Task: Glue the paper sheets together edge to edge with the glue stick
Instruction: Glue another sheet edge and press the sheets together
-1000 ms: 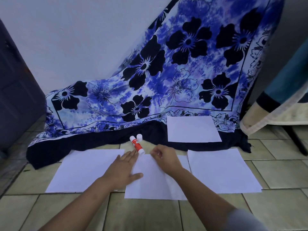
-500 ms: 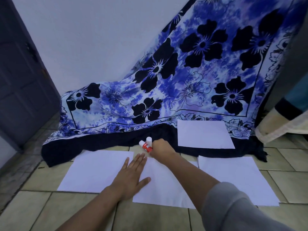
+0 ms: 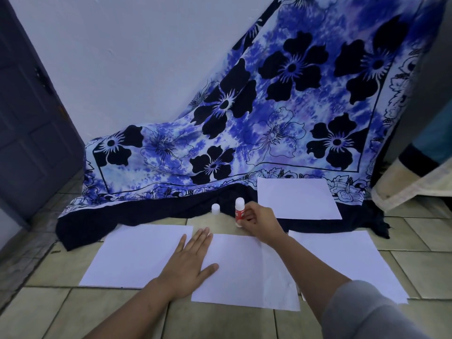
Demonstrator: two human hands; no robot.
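Note:
Three white paper sheets lie in a row on the tiled floor: a left sheet [image 3: 137, 255], a middle sheet [image 3: 247, 272] and a right sheet [image 3: 342, 260]. The middle sheet overlaps the left sheet's right edge. My left hand [image 3: 189, 263] presses flat with straight fingers on that seam. My right hand [image 3: 259, 222] grips the red-and-white glue stick [image 3: 239, 211], held upright just beyond the middle sheet's far edge. The stick's white cap [image 3: 215, 208] stands on the floor to its left. A fourth sheet [image 3: 296, 201] lies farther back on the cloth.
A blue floral cloth [image 3: 269, 123] drapes from the wall down onto the floor behind the sheets. A dark door [image 3: 27, 118] stands at the left. A bed or furniture edge with a pale fringe [image 3: 411, 184] is at the right.
My right hand reached from the middle sheet to the glue stick, gripped it and stood it upright off the floor. My left hand stayed flat on the seam. The camera view shifted left.

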